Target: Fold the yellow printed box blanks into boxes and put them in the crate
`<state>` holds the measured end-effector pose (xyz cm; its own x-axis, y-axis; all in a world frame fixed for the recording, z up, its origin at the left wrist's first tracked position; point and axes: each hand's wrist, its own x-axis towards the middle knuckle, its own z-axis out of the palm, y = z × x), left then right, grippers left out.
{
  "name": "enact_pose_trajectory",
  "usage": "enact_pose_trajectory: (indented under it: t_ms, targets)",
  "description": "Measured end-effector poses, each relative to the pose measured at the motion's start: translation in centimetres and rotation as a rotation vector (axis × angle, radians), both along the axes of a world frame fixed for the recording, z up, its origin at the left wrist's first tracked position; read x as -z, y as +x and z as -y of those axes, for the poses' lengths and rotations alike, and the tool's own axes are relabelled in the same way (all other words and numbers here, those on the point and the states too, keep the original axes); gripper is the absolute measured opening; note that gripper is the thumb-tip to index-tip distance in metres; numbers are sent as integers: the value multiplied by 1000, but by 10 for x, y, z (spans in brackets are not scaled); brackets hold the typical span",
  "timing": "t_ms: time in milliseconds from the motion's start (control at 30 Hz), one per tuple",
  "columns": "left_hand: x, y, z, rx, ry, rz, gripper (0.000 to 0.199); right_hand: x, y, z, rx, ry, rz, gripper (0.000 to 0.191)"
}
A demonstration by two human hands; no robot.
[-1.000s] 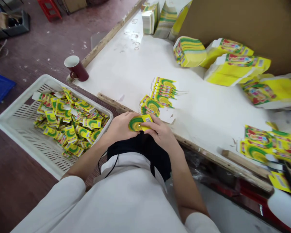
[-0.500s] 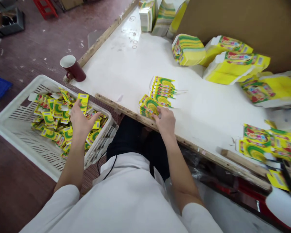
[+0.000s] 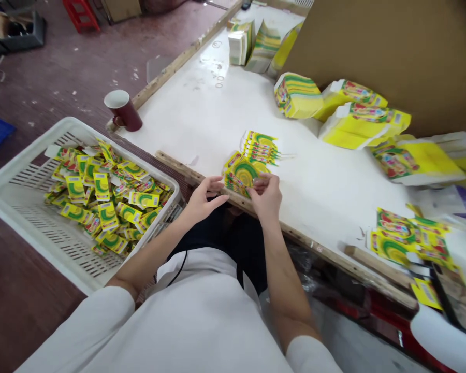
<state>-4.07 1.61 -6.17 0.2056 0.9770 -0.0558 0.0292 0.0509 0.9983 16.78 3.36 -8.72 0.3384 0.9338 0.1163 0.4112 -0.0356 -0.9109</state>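
Observation:
My right hand (image 3: 267,201) is at the table's front edge, thumb and fingers pinched on a yellow-and-green carton (image 3: 244,170) at the front of a small pile. Behind it, a fanned row of flat cartons (image 3: 261,145) lies on the white table. My left hand (image 3: 205,203) holds nothing; its fingers and thumb are apart, just left of the pile by the wooden edge strip (image 3: 186,170). To its left, a white plastic basket (image 3: 27,210) carries many small folded cartons (image 3: 108,215).
A maroon mug (image 3: 127,115) stands at the table's left corner. Bundled carton stacks (image 3: 365,124) line the brown board (image 3: 388,57) at the back. More loose cartons (image 3: 396,235) lie at the right, beside a wooden block (image 3: 376,265). A red stool (image 3: 81,14) is on the floor.
My left hand has come from above the basket to the table edge, and the carton near its fingers is out of them. My right hand stays at the pile, a carton now raised in its pinch.

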Motion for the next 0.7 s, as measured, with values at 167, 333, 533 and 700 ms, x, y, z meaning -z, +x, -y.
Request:
enact_pose_trajectory:
  t_ms: [167, 333, 533, 700]
  targets:
    - [5, 24, -5, -130, -73, 403, 74, -23, -11, 16, -200, 42, -269, 44]
    - [-7, 47, -6, -234, -160, 744, 64, -30, -46, 42, -390, -38, -413, 40]
    - [-8, 43, -6, -433, -117, 794, 56, -21, -59, 53, -585, -84, -679, 78]
    - [-9, 44, -3, -487, -89, 761, 49, -25, -66, 54, -735, -31, -640, 96]
